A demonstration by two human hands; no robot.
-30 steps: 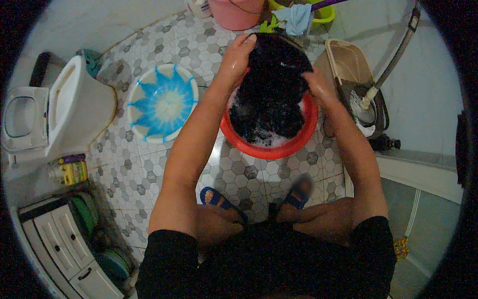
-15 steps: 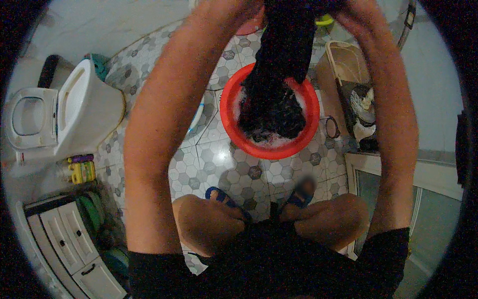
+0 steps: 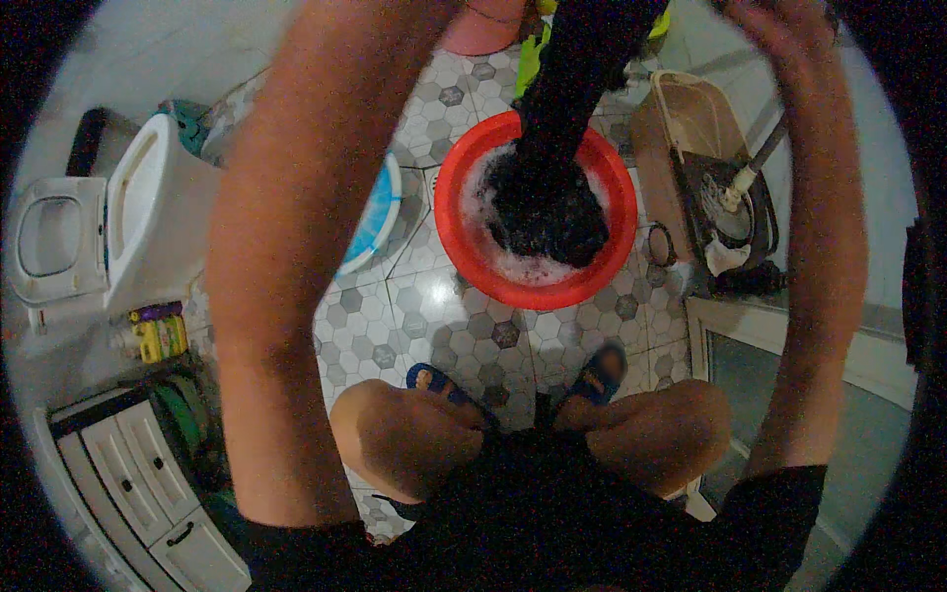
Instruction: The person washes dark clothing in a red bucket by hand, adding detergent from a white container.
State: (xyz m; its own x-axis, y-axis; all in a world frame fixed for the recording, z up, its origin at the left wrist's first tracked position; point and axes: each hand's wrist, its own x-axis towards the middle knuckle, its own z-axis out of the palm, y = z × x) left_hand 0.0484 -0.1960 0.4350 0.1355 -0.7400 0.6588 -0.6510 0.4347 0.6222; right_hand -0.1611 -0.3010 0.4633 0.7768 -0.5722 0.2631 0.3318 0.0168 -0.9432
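Note:
A long dark garment (image 3: pixel 562 99) hangs down from the top edge of the view, and its lower end lies bunched in soapy water. The water fills a red basin (image 3: pixel 452 227) on the floor in front of me. My left forearm reaches up past the top edge, so that hand is out of the picture. At the upper right, my right hand (image 3: pixel 789 35) is partly cut off and blurred, to the right of the hanging cloth. Whether its fingers grip any of the fabric does not show.
Left of the basin, a blue-and-white basin (image 3: pixel 380 222) is partly behind my left arm. A toilet (image 3: pixel 138 212) and a drawer cabinet (image 3: pixel 148 474) stand farther left. A beige bin (image 3: pixel 681 109) holding a brush is at right. A pink bucket (image 3: pixel 480 30) stands beyond.
My hands have moved apart and higher, the left one leaving the view. The hanging cloth has shifted and leans more to the right. More suds show in the basin.

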